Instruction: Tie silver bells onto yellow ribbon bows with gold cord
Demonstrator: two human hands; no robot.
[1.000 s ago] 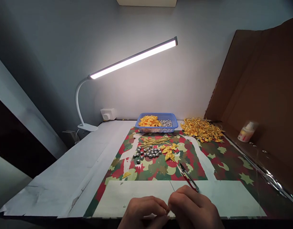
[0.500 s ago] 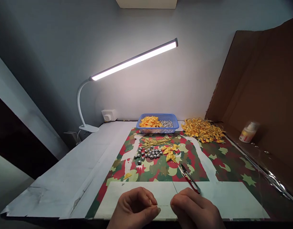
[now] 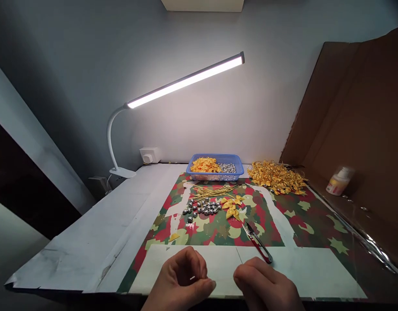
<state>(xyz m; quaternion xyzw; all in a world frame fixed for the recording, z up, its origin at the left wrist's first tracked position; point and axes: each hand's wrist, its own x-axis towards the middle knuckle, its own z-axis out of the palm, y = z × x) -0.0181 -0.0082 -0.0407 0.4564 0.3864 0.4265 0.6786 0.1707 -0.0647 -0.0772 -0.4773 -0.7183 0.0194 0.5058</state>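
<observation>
Low at the front edge of the table, my left hand (image 3: 182, 278) is closed in a pinch, thumb against fingertips. A tiny pale sliver shows inside the curl of its fingers, too small to name. My right hand (image 3: 266, 280) is held a short gap to the right, its fingertips pressed together; what they hold, if anything, is hidden. Thread snips (image 3: 257, 244) with a red handle lie just beyond the right hand. Farther off are several yellow ribbon bows (image 3: 233, 211), a group of silver bells (image 3: 205, 208) and a bundle of gold cords (image 3: 213, 191).
A blue basket (image 3: 214, 176) at the back holds yellow bows and silver bells. Right of it lies a heap of gold bows with cords (image 3: 276, 176). A white lamp (image 3: 186, 81) shines above. A cardboard panel (image 3: 357, 103) and a pump bottle (image 3: 339, 182) stand on the right.
My hands have drawn slightly apart, the left one moving a little left and its fingers curling wider open in a loop. A faint line between the hands no longer shows.
</observation>
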